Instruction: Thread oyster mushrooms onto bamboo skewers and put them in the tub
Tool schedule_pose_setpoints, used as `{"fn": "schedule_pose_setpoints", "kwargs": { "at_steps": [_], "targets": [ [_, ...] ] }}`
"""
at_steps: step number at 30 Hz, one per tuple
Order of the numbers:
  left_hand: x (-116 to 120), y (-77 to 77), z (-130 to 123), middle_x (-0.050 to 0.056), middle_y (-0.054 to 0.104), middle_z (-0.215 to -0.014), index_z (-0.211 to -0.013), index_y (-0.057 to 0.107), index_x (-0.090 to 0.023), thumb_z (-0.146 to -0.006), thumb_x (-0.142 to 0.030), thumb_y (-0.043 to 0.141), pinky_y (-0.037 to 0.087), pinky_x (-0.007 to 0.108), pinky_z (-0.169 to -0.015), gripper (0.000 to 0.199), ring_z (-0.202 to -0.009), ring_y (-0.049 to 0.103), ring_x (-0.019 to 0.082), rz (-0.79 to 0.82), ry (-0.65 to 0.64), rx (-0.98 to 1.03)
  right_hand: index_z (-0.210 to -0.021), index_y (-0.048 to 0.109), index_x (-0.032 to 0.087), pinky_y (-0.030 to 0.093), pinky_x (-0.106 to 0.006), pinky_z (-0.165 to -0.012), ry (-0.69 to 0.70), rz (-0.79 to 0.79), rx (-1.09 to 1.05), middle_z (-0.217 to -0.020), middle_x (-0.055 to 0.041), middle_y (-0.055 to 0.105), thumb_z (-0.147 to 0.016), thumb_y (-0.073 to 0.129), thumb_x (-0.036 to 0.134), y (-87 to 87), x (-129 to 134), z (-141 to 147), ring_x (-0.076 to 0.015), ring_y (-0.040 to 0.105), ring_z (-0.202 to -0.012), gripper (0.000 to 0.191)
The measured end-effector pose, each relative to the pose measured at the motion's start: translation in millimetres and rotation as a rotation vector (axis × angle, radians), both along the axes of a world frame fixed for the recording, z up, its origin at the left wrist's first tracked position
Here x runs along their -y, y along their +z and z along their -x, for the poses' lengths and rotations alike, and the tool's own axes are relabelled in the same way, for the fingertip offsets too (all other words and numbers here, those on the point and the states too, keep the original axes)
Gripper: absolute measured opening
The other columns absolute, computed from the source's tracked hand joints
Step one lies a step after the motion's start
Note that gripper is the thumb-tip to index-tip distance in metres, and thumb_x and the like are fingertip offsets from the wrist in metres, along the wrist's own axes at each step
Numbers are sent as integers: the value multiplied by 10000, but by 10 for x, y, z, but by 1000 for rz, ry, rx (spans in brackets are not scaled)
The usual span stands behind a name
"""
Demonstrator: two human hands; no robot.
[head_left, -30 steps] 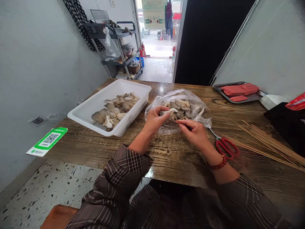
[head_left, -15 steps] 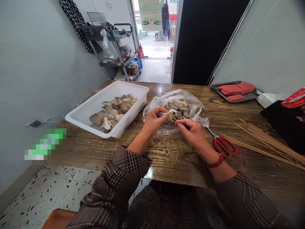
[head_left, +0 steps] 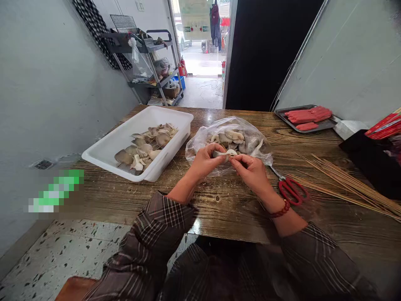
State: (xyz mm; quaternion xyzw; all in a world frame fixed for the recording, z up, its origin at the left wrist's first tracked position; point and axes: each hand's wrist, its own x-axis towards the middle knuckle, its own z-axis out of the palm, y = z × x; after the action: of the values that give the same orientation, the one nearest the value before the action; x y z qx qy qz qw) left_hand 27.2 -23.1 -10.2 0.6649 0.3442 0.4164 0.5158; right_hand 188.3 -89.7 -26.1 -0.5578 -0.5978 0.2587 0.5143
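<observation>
Dark, grainy planks form the table (head_left: pixel 216 221), bearing a smooth white rectangular tub (head_left: pixel 171 158) and a crinkled clear bag (head_left: pixel 196 144). Before the bag, the left hand (head_left: pixel 205 161) pinches a soft, curled mushroom (head_left: pixel 232 151); the right hand (head_left: pixel 249 171), pinched narrow, now meets it, covering the skewer length visible earlier.
</observation>
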Motion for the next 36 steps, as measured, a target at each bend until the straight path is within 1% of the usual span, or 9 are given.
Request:
{"fn": "schedule_pose_setpoints", "kwargs": {
  "at_steps": [3, 5, 10, 14, 17, 25, 29, 32, 36],
  "targets": [
    [3, -53, -27, 43, 695, -964, -949, 704, -168, -713, -340, 770, 440, 241, -727, 300, -823, 588, 126, 85, -24, 66, -770, 694, 158, 369, -247, -507, -1, 37, -80, -566, 13, 563, -839, 612, 419, -14, 2, 17, -115, 484, -501, 282],
    [7, -88, -48, 46, 701, -947, -976, 716, -164, -713, -371, 774, 444, 244, -718, 340, -798, 590, 123, 145, -33, 104, -769, 692, 156, 365, -244, -498, 3, 39, -114, -575, 14, 564, -837, 616, 433, -26, 1, 23, -107, 482, -490, 294],
    [-12, -99, -66, 21, 670, -729, -841, 729, -140, -686, -390, 791, 424, 236, -630, 300, -650, 550, 98, 213, 28, 208, -837, 727, 158, 389, -243, -503, 34, 30, -118, -626, -5, 622, -837, 621, 420, -44, -7, 34, -114, 515, -517, 282],
    [-53, -65, -52, 18, 664, -687, -799, 709, -137, -651, -385, 813, 414, 230, -588, 307, -609, 554, 97, 287, 76, 299, -936, 760, 164, 436, -255, -551, 28, -4, -78, -748, -44, 714, -849, 609, 358, -76, -13, 53, -143, 588, -613, 261],
    [-58, -63, -59, 17, 653, -655, -746, 695, -135, -643, -367, 818, 403, 224, -581, 281, -600, 549, 94, 307, 52, 337, -939, 773, 182, 486, -281, -618, 17, -62, -48, -823, -57, 749, -858, 601, 325, -110, -17, 63, -171, 647, -696, 238],
    [21, -92, -97, 9, 635, -642, -706, 694, -128, -656, -348, 803, 369, 216, -576, 251, -583, 498, 76, 298, 11, 246, -877, 784, 205, 535, -339, -752, -19, -157, -15, -875, -67, 776, -851, 615, 276, -132, -32, 57, -204, 698, -776, 185],
    [44, -90, -112, -6, 612, -633, -711, 690, -130, -665, -358, 798, 374, 211, -575, 256, -575, 482, 68, 285, -15, 219, -863, 785, 195, 536, -337, -750, -35, -173, -24, -876, -74, 775, -837, 620, 266, -116, -37, 54, -205, 700, -776, 181],
    [11, -78, -91, 15, 643, -686, -808, 711, -137, -687, -409, 780, 413, 222, -581, 306, -612, 534, 96, 276, -13, 215, -865, 785, 186, 527, -321, -726, -34, -172, -33, -858, -68, 768, -835, 620, 280, -50, -30, 21, -193, 687, -755, 191],
    [-78, -49, -21, 41, 675, -791, -957, 703, -148, -747, -483, 720, 460, 230, -592, 396, -649, 597, 114, 249, 60, 251, -879, 780, 168, 474, -271, -567, -151, -137, -141, -707, -29, 716, -808, 644, 335, 72, -42, -130, -146, 603, -589, 227]
  ]
}}
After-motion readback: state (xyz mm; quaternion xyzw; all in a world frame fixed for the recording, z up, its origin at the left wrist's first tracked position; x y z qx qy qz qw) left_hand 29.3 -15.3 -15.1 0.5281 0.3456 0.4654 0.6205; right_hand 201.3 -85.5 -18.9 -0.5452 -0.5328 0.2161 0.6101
